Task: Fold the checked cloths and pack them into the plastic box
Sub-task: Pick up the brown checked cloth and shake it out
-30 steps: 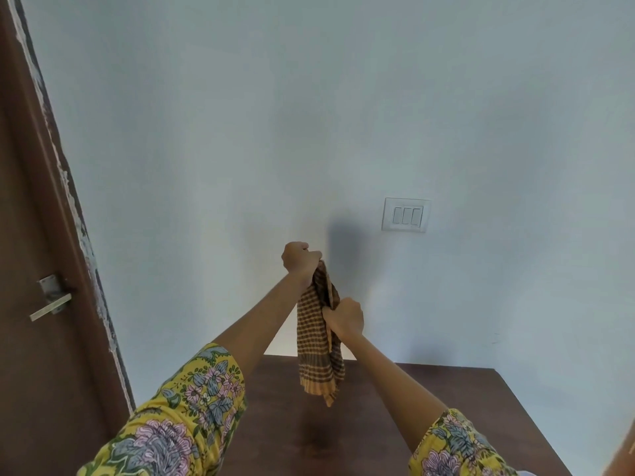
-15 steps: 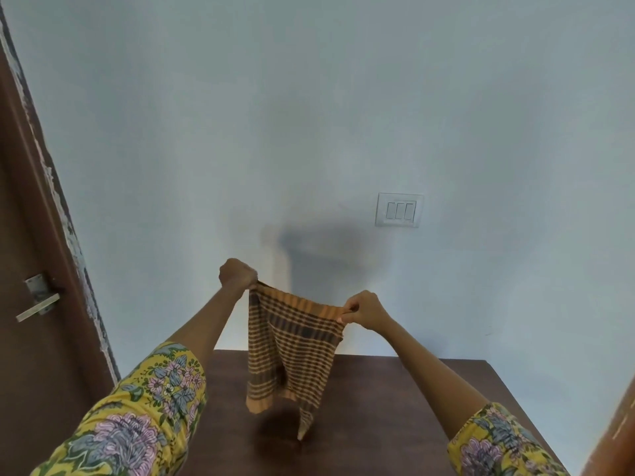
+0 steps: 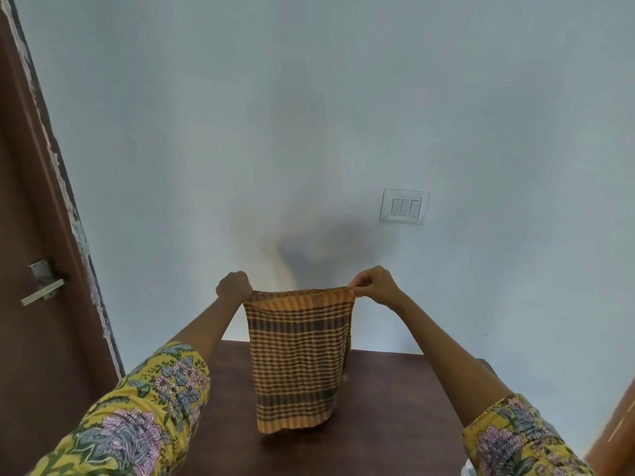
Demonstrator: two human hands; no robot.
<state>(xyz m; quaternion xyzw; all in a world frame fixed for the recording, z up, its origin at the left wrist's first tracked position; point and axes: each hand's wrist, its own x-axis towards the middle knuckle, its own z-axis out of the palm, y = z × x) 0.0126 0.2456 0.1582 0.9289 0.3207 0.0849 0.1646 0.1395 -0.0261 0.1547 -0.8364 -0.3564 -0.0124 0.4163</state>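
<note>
The cloth [image 3: 298, 365] hangs in the air at about 6 o'clock from the centre of the view, held up over the far part of the dark table [image 3: 395, 407]. Its top edge runs level from 9 to 3 o'clock between the two hands, and its long axis drops straight down from that edge toward 6 o'clock. The lower hem sits close above the table; whether it touches cannot be told.

The left hand [image 3: 234, 288] is closed in a fist on the top corner at the 9 o'clock end. The right hand [image 3: 372, 286] pinches the opposite corner at the 3 o'clock end, thumb and fingers [image 3: 357, 289] pressed together on the hem, the other fingers curled. Both grips lie at the same height and the edge between them is pulled nearly taut, so the cloth hangs flat and open, facing the person.

Neither hand is nearer to the cloth: each already has a corner. The fold likely turns on that level top edge, by bringing the 3 o'clock corner across to the 9 o'clock one, or by lowering the cloth onto the table.

The box is not clearly in view; a pale rim at the lower right edge is too little to identify.
</note>
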